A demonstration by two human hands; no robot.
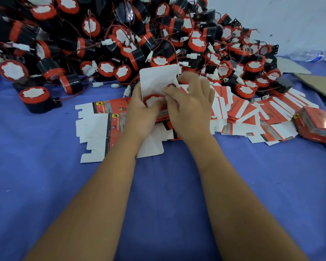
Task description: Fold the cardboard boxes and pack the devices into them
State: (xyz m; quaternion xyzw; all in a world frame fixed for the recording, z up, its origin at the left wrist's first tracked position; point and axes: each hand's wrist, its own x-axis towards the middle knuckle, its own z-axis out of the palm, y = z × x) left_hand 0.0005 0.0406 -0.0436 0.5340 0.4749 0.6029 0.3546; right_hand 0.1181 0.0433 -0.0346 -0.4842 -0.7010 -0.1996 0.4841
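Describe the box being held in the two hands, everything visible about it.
The red-printed cardboard box is folded up, with its white top flap standing open and tilted away from the camera. A round black device with a red rim and white face sits in its mouth, thin wires trailing above. The left hand grips its left side; the right hand curls over its right side. It is held above the flat unfolded boxes.

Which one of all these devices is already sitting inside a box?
The device between the hands, red rim and white face up inside the open box that the left hand grips. The others lie loose in the pile.
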